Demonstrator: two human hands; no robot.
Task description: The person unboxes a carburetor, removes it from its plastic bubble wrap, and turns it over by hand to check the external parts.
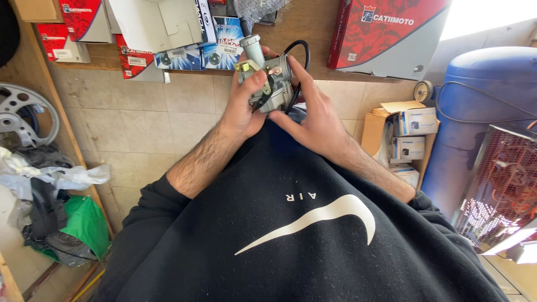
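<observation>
Top centre of frame: left hand (241, 106) grasps carburettor (267, 78), right hand (313, 120) fingers steadying its side and black hose (299, 56); inspection step, next move likely needs re-gripping.

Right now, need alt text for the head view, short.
Both bare hands hold a small grey metal carburetor with a black hose: left hand grips its body, right hand cups its side. Behind are a wooden shelf of red and blue boxes and a blue tank.
</observation>
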